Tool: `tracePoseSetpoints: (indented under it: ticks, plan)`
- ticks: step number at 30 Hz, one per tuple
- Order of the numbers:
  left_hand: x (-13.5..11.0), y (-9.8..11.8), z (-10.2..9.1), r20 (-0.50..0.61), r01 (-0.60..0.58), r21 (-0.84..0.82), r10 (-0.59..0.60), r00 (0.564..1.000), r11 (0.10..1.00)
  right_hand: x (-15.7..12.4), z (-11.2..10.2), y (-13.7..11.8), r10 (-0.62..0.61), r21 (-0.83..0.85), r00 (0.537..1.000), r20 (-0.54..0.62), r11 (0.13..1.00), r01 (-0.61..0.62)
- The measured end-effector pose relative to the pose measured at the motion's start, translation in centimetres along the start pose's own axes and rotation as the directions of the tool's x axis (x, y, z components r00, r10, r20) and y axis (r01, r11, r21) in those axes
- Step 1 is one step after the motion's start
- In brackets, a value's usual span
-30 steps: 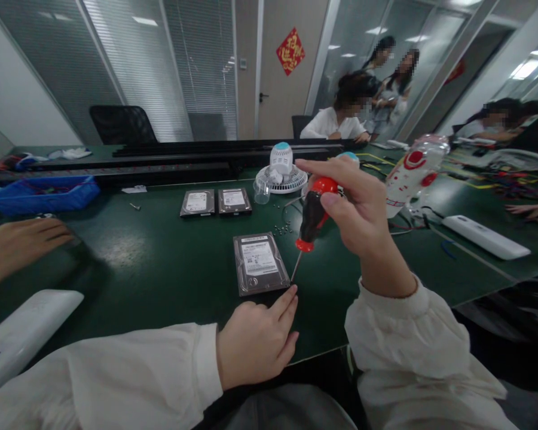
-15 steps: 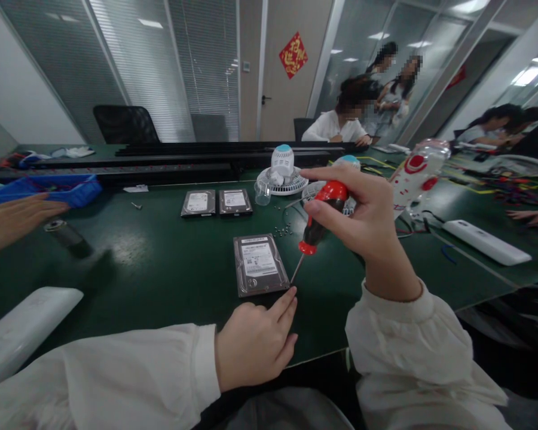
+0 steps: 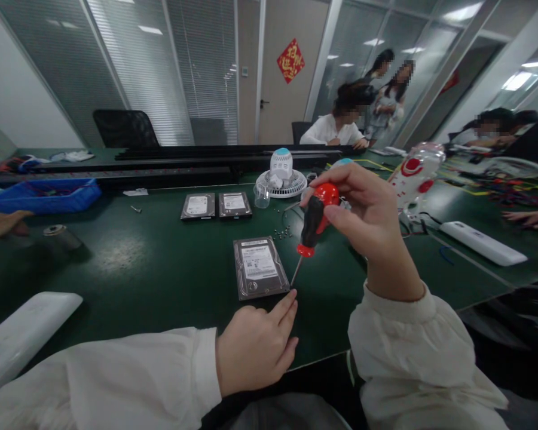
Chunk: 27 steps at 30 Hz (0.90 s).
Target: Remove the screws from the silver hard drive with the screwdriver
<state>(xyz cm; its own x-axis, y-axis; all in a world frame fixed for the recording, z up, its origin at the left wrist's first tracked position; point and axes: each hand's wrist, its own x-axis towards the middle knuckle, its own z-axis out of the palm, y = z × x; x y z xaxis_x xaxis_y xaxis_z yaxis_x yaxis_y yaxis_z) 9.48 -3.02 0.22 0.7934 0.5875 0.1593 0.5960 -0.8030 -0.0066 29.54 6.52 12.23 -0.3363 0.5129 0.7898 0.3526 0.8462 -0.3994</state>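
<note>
A hard drive (image 3: 260, 267) lies label side up on the green table in front of me. My right hand (image 3: 363, 206) is closed on the red and black handle of a screwdriver (image 3: 311, 224). The screwdriver leans, its tip down at the drive's near right corner. My left hand (image 3: 260, 346) rests at the drive's near edge, index and middle fingers stretched out to that corner, right beside the tip; the thumb stands apart. Whether a screw sits under the tip is hidden. Several small screws (image 3: 283, 232) lie loose just beyond the drive.
Two more hard drives (image 3: 235, 204) lie farther back, left of a white fan (image 3: 281, 179) and a clear cup (image 3: 262, 196). A metal cylinder (image 3: 63, 237), a blue tray (image 3: 67, 196) and another person's hand (image 3: 2, 226) are at left. White cases (image 3: 482, 242) flank both sides.
My right hand has shifted its grip on the screwdriver handle, its fingers now curled over the top. The other person's hand at left has drawn back. My left hand stays put.
</note>
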Motion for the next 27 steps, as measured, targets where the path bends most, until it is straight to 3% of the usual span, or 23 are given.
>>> tracePoseSetpoints:
  ticks: [8,13,20,27]
  plan:
    - [0.09,0.03,-0.08,-0.002,-0.002,0.006,0.002,1.0,1.0,0.13,-0.15,-0.29,-0.053,-0.11,0.997,-0.054,0.993,0.046]
    - [0.1,0.04,-0.08,-0.009,-0.004,0.003,0.004,1.0,1.0,-0.01,-0.22,-0.26,-0.043,-0.017,0.999,-0.003,0.999,0.043]
    - [0.17,0.14,-0.16,-0.002,-0.002,0.002,0.002,1.0,1.0,0.12,0.36,-0.34,-0.052,-0.15,0.998,-0.043,0.988,0.045]
    - [0.13,0.12,-0.11,-0.005,-0.001,0.01,0.001,1.0,1.0,0.15,0.15,-0.39,-0.055,-0.091,0.998,0.02,0.994,0.056]
